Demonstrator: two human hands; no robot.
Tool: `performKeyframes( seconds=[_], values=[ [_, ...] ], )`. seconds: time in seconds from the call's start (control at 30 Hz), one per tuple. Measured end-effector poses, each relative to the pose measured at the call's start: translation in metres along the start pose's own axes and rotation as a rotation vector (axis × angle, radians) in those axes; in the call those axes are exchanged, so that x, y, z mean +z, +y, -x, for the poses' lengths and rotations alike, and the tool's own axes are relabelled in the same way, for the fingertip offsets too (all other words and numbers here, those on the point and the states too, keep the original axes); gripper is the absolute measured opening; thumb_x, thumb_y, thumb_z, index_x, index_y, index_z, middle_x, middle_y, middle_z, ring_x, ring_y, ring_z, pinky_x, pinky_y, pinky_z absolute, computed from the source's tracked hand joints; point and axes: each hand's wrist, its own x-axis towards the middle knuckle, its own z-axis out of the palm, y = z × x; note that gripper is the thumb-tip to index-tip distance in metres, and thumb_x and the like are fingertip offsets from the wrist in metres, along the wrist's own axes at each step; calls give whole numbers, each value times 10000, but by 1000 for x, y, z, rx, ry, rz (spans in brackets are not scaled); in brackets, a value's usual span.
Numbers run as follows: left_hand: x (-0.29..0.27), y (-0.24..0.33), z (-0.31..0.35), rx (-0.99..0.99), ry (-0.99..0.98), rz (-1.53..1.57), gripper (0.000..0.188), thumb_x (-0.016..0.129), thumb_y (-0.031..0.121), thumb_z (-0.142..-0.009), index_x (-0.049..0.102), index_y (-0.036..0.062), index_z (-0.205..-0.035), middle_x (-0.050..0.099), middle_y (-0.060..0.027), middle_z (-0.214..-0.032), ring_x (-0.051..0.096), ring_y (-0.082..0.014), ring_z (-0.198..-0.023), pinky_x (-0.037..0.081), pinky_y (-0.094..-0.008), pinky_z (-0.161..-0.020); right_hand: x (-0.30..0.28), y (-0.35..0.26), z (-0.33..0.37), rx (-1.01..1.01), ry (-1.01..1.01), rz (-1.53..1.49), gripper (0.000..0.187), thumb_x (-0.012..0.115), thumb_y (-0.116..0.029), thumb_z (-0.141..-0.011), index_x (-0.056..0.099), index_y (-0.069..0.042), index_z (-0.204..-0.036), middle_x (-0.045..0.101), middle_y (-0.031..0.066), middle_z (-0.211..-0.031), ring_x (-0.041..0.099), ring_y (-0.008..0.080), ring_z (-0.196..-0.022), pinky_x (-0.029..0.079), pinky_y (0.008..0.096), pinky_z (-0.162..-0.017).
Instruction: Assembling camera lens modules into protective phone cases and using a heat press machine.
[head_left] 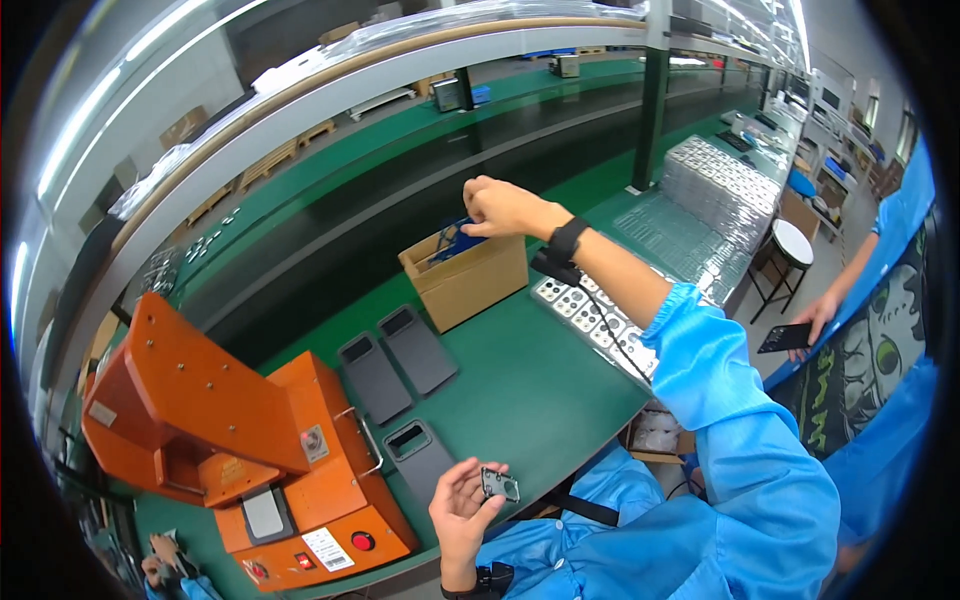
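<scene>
Shiny blue sleeve [705, 350] at 4 o'clock, closest. Got one small plate [491, 482] with round opening, held in left hand [460, 512] at 6. At 12, right hand [505, 208] with fingers curled over one open cardboard box [475, 290], can't tell if gripping blue thing [457, 241] inside. Counted three flat gray panels [374, 380] at 7, one boxy orange metal press [300, 440] at 8. Smooth green tabletop [530, 400] underneath. Round white stool [792, 238] near 3.
</scene>
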Motion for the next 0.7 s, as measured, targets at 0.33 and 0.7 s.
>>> performKeyframes(
  seconds=[0.33, 0.7],
  values=[
    [4, 37, -48, 192, 103, 130, 488, 688, -50, -808, 467, -13, -1241, 579, -174, -1163, 583, -351, -1177, 485, -412, -1006, -14, -115, 82, 87, 214, -650, 120, 709, -86, -813, 647, -3, -875, 668, 78, -800, 648, 165, -744, 522, 287, -704],
    [32, 9, -84, 172, 298, 337, 390, 644, 166, -939, 463, 22, -1253, 576, -161, -1234, 557, -221, -1171, 439, -344, -1034, 58, -213, 150, 33, 653, -825, 404, 819, -43, -694, 694, -10, -1076, 647, 129, -1117, 657, 206, -905, 570, 290, -717]
  ],
)
